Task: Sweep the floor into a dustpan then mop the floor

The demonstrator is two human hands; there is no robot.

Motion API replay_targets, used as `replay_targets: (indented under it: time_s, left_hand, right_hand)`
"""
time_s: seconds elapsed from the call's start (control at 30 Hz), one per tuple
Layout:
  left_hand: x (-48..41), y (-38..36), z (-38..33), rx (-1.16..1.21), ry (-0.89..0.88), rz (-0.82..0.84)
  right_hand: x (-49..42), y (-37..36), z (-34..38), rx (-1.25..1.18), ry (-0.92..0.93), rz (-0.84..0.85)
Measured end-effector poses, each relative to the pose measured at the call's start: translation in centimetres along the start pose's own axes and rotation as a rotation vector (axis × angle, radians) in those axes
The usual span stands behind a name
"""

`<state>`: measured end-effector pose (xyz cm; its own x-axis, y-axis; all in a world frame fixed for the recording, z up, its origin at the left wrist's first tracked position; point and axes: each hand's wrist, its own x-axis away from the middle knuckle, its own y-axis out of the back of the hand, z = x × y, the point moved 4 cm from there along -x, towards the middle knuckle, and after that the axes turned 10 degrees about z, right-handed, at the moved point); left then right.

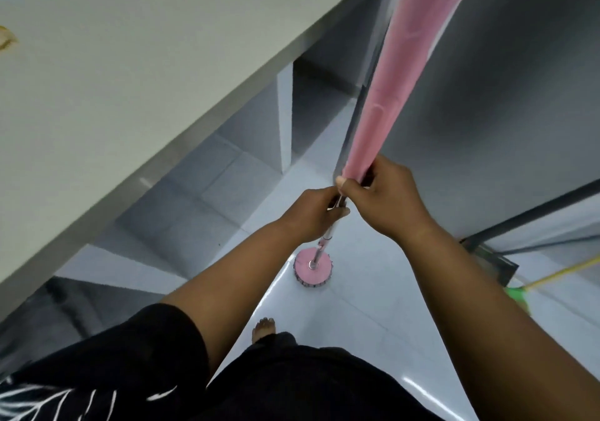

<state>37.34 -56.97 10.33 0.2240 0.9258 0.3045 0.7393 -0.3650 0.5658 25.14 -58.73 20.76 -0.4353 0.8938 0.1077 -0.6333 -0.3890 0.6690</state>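
Head view: a long pale grey bench [130, 63] runs down the left above the glossy white tiled floor [357, 323]. The tall pink-sleeved, steel-shafted mop pole [406, 80] stands nearly upright. The right hand [386, 196] is wrapped round the sleeve's lower end. The left hand [311, 214] clasps the bare steel just below, touching the right. The round pink mop head [313, 266] sits flat on the tiles ahead of a bare foot [263, 328]. I judge it best to spread the hands for leverage, keep the head flat and draw overlapping strokes backwards.
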Motion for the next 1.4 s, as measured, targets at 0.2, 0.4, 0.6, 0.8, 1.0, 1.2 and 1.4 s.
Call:
replay_targets:
  time_s: [0.2,0.4,0.6,0.8,1.0,1.2,1.4]
  left_hand:
    - [-4.7,-1.1,0.9,0.021,-0.025,0.112]
    - [-7.2,-2.1,2.8,0.000,-0.043,0.217]
    - [-8.5,-2.0,2.4,-0.107,-0.152,0.172]
    - [-8.3,-1.9,3.3,-0.123,-0.237,0.214]
    - [-7.2,-2.7,3.0,-0.179,-0.263,0.264]
    - [-6.1,-4.2,2.1,-0.186,-0.267,0.355]
    - [-5.3,-4.2,2.6,-0.146,-0.283,0.355]
  right_hand:
    - [-0.9,0.1,-3.0,-0.030,-0.186,-0.051]
    - [-1.6,1.0,-2.5,-0.091,-0.218,-0.166]
    - [-1.6,1.7,-2.3,-0.088,-0.249,-0.296]
    - [-0.4,-0.4,-2.5,-0.107,-0.254,-0.281]
    - [0.6,-0.1,-2.3,-0.110,-0.296,-0.288]
    - [1.8,0.6,-2.6,-0.082,-0.328,-0.317]
    - [2.7,-0.7,-2.4,-0.064,-0.259,-0.320]
